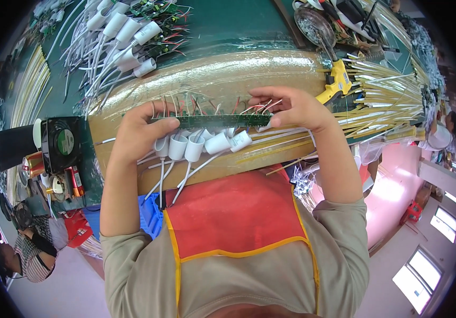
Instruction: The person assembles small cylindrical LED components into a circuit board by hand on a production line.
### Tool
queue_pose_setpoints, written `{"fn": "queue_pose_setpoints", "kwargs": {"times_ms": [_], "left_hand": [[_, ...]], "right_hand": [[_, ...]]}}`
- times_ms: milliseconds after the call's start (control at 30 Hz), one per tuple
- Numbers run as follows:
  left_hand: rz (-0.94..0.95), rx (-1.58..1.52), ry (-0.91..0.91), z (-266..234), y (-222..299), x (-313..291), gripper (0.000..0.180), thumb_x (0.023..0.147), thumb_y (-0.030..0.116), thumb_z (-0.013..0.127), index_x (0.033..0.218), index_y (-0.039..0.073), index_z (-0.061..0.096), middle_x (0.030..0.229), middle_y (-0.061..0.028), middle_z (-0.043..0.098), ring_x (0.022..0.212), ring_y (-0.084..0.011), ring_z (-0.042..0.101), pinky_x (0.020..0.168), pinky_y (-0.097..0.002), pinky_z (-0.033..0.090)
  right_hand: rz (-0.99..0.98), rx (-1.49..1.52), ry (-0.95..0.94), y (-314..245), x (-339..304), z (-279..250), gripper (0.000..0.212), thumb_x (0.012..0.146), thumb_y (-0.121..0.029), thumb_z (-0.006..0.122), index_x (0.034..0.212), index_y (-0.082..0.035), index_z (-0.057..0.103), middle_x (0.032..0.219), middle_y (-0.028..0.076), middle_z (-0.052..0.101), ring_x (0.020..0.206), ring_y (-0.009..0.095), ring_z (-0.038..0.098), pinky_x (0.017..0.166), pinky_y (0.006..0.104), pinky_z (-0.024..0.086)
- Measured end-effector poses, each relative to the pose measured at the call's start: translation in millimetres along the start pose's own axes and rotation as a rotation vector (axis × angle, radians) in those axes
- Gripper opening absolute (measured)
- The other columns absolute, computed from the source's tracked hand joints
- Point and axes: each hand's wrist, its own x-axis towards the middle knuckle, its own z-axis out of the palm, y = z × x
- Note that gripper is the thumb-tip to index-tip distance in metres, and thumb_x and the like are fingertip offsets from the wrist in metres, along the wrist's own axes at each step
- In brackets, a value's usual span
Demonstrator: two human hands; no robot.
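Observation:
I hold a long narrow green circuit board (212, 120) level between both hands over a tape-covered brown board (206, 79). My left hand (140, 132) grips its left end and my right hand (291, 108) pinches its right end. Red and white wire leads stick up from the board's top edge. Several white cylindrical sockets (196, 146) hang from its lower edge, with white wires (172, 177) trailing toward my red apron (236, 212).
A yellow glue gun (336, 82) lies right of my right hand beside bundles of pale yellow tubes (387, 95). More white sockets with wires (124, 37) lie at the upper left on the green bench. A small black fan (62, 143) stands at the left. Another person (23, 252) sits at the lower left.

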Motion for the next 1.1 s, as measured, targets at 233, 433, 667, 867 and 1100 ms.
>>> {"fn": "queue_pose_setpoints", "kwargs": {"times_ms": [233, 433, 667, 867, 1100], "left_hand": [[0.049, -0.105, 0.012, -4.4, -13.1, 2.8, 0.027, 0.076, 0.003, 0.071, 0.103, -0.001, 0.065, 0.093, -0.0043, 0.066, 0.079, -0.0098, 0.058, 0.073, -0.0239, 0.047], [0.024, -0.158, -0.019, -3.4, -13.0, 5.5, 0.027, 0.076, 0.003, 0.072, 0.102, -0.001, 0.066, 0.091, -0.0039, 0.067, 0.077, -0.0097, 0.058, 0.072, -0.0239, 0.047], [0.046, -0.068, -0.007, -1.1, -4.6, 3.6, 0.027, 0.076, 0.003, 0.071, 0.102, -0.002, 0.066, 0.089, -0.0036, 0.066, 0.076, -0.0096, 0.058, 0.07, -0.0235, 0.046], [0.006, -0.048, 0.037, 3.6, -2.7, 3.0, 0.028, 0.077, 0.004, 0.07, 0.103, -0.003, 0.066, 0.095, -0.0061, 0.067, 0.082, -0.0114, 0.059, 0.076, -0.025, 0.047], [0.042, -0.094, 0.034, 4.2, -3.1, 1.6, 0.028, 0.076, 0.002, 0.07, 0.103, -0.002, 0.067, 0.102, -0.0078, 0.067, 0.089, -0.0135, 0.06, 0.08, -0.0257, 0.047]], "right_hand": [[0.133, -0.49, 0.053, -28.4, 18.3, 21.2, 0.039, 0.084, -0.022, 0.069, 0.119, -0.006, 0.063, 0.114, 0.006, 0.063, 0.103, 0.017, 0.058, 0.089, 0.0285, 0.048], [-0.03, -0.497, -0.051, -18.8, 39.3, 22.8, 0.033, 0.085, -0.029, 0.068, 0.109, -0.007, 0.069, 0.102, 0.01, 0.069, 0.096, 0.016, 0.061, 0.085, 0.028, 0.047], [-0.245, -0.309, 0.157, -13.0, 42.9, 41.4, 0.022, 0.09, -0.019, 0.062, 0.098, 0.0, 0.069, 0.098, 0.007, 0.069, 0.093, 0.015, 0.062, 0.085, 0.0277, 0.047], [-0.416, 0.137, 0.339, -3.5, 43.9, 29.8, 0.024, 0.095, -0.019, 0.054, 0.109, -0.001, 0.062, 0.096, 0.01, 0.066, 0.09, 0.017, 0.062, 0.084, 0.0298, 0.048], [-0.317, -0.233, 0.395, -61.0, 32.2, 33.0, 0.049, 0.085, -0.026, 0.067, 0.127, -0.003, 0.052, 0.102, 0.012, 0.065, 0.099, 0.023, 0.061, 0.089, 0.0338, 0.047]]}}
